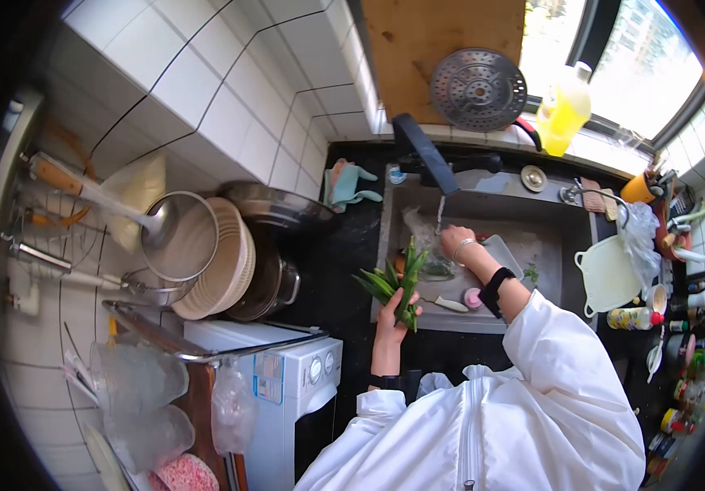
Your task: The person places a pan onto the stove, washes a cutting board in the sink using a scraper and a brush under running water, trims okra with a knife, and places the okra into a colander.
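My left hand (390, 318) is wrapped round a bunch of green leaves (393, 282) at the left edge of the grey sink (482, 324). Water runs from the black faucet (426, 154) into the sink. Beside the stream is my right hand (454, 244), its fingers closed; what they hold, if anything, is too small to tell. A knife (451, 304) with a pale handle and a pink round item (473, 299) lie in the sink's near part. Green scraps (531, 274) lie toward its right side.
Left of the sink are a light blue cloth (349, 186), a metal pot (266, 282) and stacked baskets (234, 262). To the right stand a pale green tray (606, 277) and several bottles. A yellow bottle (564, 110) is by the window.
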The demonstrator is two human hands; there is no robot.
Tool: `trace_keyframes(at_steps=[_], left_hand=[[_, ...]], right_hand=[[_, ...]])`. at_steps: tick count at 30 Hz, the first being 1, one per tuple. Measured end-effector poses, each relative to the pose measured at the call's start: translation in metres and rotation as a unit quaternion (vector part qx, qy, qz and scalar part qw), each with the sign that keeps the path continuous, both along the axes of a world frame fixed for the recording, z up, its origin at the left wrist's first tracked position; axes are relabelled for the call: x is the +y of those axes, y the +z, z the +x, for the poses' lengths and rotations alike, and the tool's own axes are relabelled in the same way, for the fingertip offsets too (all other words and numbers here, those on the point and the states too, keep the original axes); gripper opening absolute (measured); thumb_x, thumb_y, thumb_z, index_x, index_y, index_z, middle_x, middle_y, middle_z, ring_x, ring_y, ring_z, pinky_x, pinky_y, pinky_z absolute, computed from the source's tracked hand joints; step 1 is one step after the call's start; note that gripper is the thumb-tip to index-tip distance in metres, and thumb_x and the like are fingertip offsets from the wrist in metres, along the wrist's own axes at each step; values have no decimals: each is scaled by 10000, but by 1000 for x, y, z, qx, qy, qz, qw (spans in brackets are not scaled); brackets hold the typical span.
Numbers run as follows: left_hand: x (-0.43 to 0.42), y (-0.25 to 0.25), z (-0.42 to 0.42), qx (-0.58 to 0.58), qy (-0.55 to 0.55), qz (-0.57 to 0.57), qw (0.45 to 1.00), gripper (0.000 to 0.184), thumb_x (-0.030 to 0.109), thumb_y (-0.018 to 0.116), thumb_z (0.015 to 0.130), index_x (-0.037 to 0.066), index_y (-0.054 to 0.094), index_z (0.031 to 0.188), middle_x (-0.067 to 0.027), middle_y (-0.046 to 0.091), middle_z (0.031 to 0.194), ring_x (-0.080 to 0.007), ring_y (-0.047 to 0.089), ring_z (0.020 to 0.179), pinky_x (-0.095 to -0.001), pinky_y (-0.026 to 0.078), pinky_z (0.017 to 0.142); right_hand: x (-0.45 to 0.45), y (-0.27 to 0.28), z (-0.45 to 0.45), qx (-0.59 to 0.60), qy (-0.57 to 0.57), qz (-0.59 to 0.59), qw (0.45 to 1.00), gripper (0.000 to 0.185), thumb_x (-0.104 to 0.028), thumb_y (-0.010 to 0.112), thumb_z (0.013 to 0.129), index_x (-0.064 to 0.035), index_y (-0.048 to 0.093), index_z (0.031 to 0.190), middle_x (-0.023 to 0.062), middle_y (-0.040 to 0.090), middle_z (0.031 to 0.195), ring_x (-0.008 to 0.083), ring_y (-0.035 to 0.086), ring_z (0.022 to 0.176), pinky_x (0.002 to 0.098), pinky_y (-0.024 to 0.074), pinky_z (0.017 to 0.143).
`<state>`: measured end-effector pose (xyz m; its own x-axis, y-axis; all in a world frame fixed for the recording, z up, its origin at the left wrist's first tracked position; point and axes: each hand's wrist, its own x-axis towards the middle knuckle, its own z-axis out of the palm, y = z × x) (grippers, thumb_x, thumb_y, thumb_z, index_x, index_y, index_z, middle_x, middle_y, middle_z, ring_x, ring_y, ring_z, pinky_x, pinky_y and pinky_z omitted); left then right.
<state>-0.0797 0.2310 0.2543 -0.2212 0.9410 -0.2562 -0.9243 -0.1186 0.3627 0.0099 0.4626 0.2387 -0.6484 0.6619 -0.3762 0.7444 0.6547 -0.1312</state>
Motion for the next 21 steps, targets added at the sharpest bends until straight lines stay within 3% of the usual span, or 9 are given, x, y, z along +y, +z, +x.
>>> trace_keyframes(at_steps=[2,6,9,12,14,16,18,20,21], left_hand=[[-11,4,0,15,9,2,1000,327,147,565,911,161,505,1232,-34,504,1051,-157,452,792,-326,444,599],[-34,8,0,19,31,-23,999,333,142,583,898,133,485,1216,-38,509,992,-160,487,790,-325,465,589],[-49,7,0,28,45,-42,998,320,141,588,894,126,488,1198,-38,508,963,-156,494,786,-322,468,587],[-57,-1,1,15,53,-44,998,285,121,578,899,126,509,1175,-26,506,956,-156,485,770,-326,468,583],[-61,-8,1,12,55,-42,998,279,123,586,895,122,516,1166,-27,513,953,-156,496,768,-326,475,579],[-64,-7,4,-4,67,-50,997,296,87,597,882,91,521,1168,-48,534,918,-151,525,749,-312,487,570],[-68,-13,5,-5,62,-61,996,300,83,601,878,89,519,1166,-52,537,909,-153,532,746,-311,490,564],[-74,-13,5,-4,57,-73,996,299,78,610,871,85,520,1156,-56,543,893,-157,545,742,-312,497,558],[-77,-13,4,-1,56,-72,996,298,79,612,870,85,520,1153,-55,544,893,-158,547,742,-312,498,559]], right_hand=[[-1,-24,2,-65,19,-24,997,245,-186,566,788,-82,691,972,191,643,1046,336,628,985,437,511,823],[-14,17,-22,7,-23,-41,999,302,-204,634,759,-78,678,1030,177,659,1000,323,635,963,409,520,806],[-26,55,-47,91,50,-94,990,258,-215,619,758,-50,697,940,156,674,971,310,650,927,388,525,797],[-29,81,-91,160,60,-260,950,274,-300,653,756,-84,712,914,84,692,755,227,679,771,338,524,724],[-42,97,-127,239,86,-381,889,295,-349,651,786,-90,717,911,42,688,686,134,625,610,286,488,586],[-64,138,-157,244,52,-512,822,347,-412,630,819,-95,714,934,34,706,731,90,513,511,253,411,486],[-91,169,-186,226,81,-513,824,458,-491,601,834,-60,701,955,32,713,751,83,440,471,259,370,450],[-114,177,-219,228,57,-489,840,670,-624,566,796,6,671,1000,48,714,762,99,450,464,263,393,451],[-125,177,-236,209,-5,-505,837,745,-627,604,772,50,604,1084,114,710,830,68,310,389,245,260,352]])
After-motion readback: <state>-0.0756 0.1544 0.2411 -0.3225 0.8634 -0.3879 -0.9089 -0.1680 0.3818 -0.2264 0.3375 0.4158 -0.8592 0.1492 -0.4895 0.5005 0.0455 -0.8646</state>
